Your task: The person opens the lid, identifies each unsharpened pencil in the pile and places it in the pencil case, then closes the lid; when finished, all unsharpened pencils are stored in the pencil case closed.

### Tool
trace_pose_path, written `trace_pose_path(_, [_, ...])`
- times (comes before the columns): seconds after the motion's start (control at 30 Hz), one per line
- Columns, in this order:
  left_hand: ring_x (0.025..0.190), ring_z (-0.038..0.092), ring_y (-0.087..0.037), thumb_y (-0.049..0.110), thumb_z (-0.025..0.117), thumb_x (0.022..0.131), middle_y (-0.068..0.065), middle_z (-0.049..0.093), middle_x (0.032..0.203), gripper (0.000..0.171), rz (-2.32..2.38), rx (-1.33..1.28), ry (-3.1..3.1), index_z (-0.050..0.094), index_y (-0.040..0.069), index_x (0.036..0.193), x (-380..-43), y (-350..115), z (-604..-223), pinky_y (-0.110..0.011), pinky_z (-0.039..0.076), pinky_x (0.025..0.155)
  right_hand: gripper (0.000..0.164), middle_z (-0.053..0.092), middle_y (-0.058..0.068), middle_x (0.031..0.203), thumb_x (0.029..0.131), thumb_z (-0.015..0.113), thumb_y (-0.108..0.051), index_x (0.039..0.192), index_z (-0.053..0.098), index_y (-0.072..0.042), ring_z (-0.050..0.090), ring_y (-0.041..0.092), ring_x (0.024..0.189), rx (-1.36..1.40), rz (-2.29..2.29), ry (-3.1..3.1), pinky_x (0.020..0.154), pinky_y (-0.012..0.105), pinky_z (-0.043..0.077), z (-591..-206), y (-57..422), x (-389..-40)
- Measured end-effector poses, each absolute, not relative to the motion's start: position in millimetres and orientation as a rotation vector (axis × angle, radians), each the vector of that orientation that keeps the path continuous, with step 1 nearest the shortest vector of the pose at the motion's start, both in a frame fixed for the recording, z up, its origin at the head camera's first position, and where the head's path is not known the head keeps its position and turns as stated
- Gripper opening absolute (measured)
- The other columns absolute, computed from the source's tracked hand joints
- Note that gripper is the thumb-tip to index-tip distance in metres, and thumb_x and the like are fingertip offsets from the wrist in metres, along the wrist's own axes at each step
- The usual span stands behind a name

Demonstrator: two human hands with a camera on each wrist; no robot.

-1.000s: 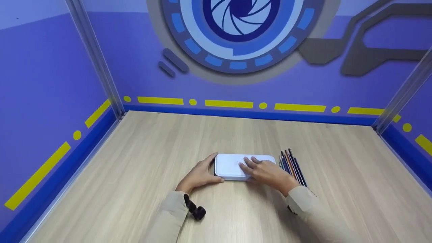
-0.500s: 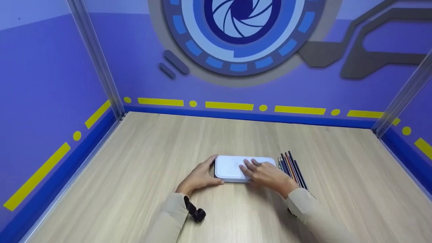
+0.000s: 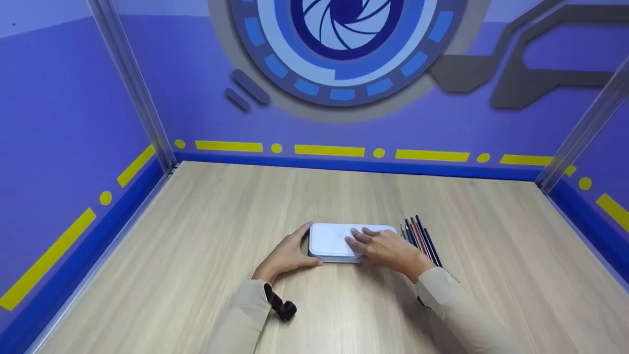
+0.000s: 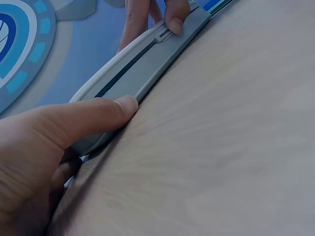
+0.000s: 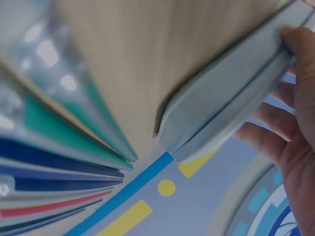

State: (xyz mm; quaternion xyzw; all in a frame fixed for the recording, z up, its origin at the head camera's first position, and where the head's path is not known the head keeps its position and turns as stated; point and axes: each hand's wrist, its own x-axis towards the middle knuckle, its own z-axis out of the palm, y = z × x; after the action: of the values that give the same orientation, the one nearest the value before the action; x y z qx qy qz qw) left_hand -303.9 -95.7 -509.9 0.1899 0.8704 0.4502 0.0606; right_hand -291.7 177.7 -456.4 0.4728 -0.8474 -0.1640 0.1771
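Observation:
A white, flat pencil case [image 3: 327, 239] with rounded corners lies on the table. My left hand [image 3: 285, 255] grips its left end, thumb along the front side and fingers round the back. On the right half, my right hand [image 3: 388, 250] has its fingers spread over the lid. The left wrist view shows the right thumb [image 4: 174, 23] at a small clasp [image 4: 161, 35] on the front side. Between lid and base runs a dark slit. Inside the case is hidden.
Several pencils [image 3: 423, 240] lie side by side on the wooden table [image 3: 221, 216], just right of the case and partly behind the right forearm. Blue-purple panels [image 3: 162, 98] stand at the back and sides. A black wrist device [image 3: 282, 307] sticks out from the left sleeve.
Both hands keep the same places on the pencil case. Only the head view has shifted slightly.

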Motion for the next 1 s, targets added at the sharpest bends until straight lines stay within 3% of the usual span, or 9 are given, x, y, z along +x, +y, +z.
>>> trace_pose_path(0.4, [0.144,0.028,-0.033,0.036,0.087,0.066,-0.015,0.031,0.155,0.11,1.379,0.55,2.629,0.024,0.011,0.153,-301,-98,-510,-0.048,0.024,0.118,0.044,0.059,0.006,0.136,0.096,0.056,-0.034,0.135,0.057,-0.014,0.058,0.023,0.122,1.299,0.062,-2.64,0.095,0.039,0.052,-444,196,-288])
trace_pose_path(1.0, [0.143,0.028,-0.033,0.039,0.087,0.065,-0.014,0.03,0.156,0.112,1.365,0.57,2.641,0.024,0.01,0.153,-299,-98,-511,-0.049,0.026,0.117,0.033,0.07,0.009,0.117,0.091,0.065,-0.02,0.121,0.067,-0.006,0.068,0.024,0.105,1.291,0.178,-2.64,0.084,0.035,0.057,-425,233,-287])
